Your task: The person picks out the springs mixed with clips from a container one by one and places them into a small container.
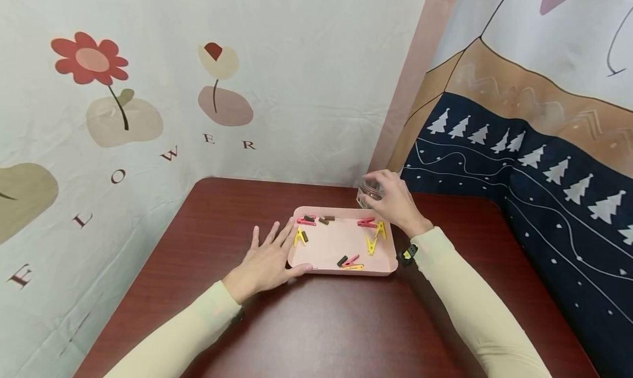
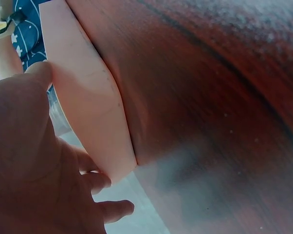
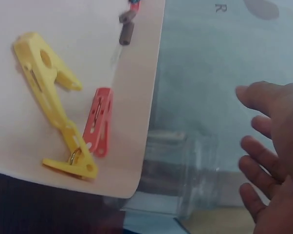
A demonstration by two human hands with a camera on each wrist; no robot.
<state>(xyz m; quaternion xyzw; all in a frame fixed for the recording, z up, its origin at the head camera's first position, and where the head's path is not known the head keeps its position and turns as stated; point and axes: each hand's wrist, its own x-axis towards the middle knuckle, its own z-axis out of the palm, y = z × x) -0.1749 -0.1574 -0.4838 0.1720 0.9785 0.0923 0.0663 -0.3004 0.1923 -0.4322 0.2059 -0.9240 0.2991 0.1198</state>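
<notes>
A pink tray [image 1: 341, 251] lies on the table with small things spread around its inside. My left hand [image 1: 267, 261] rests at the tray's left side, fingers spread and thumb across the near rim. In the left wrist view, that thumb and the fingertips lie along the tray wall [image 2: 88, 87]. Beyond the far right corner stands a clear jar [image 1: 362, 195], with my right hand [image 1: 393, 199] over its mouth. The right wrist view shows the right fingers [image 3: 261, 163] loosely bent and apart from the jar [image 3: 166, 178], with nothing between them.
Yellow clothespins [image 3: 44, 83] and a pink clothespin [image 3: 99, 119] lie at the tray's right end. Another pink clothespin [image 1: 352, 260] lies near the front rim. Short dark ridged pieces [image 1: 329, 218] lie along the far side. A fabric backdrop [image 1: 306, 136] hangs behind the table.
</notes>
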